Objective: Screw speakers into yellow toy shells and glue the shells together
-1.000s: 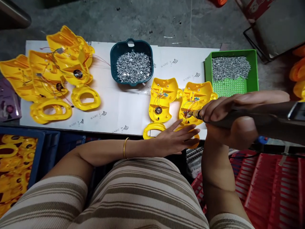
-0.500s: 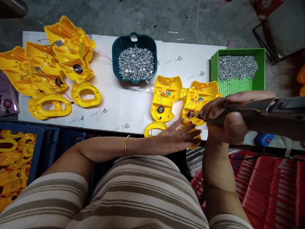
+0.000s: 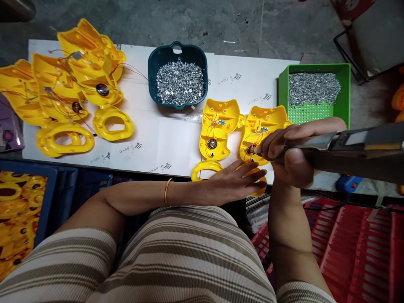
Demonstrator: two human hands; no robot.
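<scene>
While our right hand [image 3: 285, 149] stays wrapped around the dark electric screwdriver [image 3: 347, 149], its fingers closed on the barrel near the tip, the bit has stayed at the same spot on the right-hand yellow shell [image 3: 260, 132], at the small speaker and red wires in its lower middle; across the last second the tool has barely shifted against the shell, so we judge that one screw is being driven home and is not yet finished. Our left hand [image 3: 235, 183] still lies flat and open, fingers spread and gripping nothing, pressing the lower ring part of that shell at the near edge of the white surface [image 3: 164, 139]. Just beside it to the left lies a second yellow shell [image 3: 217, 128], speaker and wires showing. Behind them sit the dark teal bowl of screws [image 3: 178, 78] and, to the right, the green tray of screws [image 3: 315, 90]. Well apart at far left lies a pile of yellow shells [image 3: 69, 88], with a blue crate [image 3: 50, 189] of more yellow parts below it
</scene>
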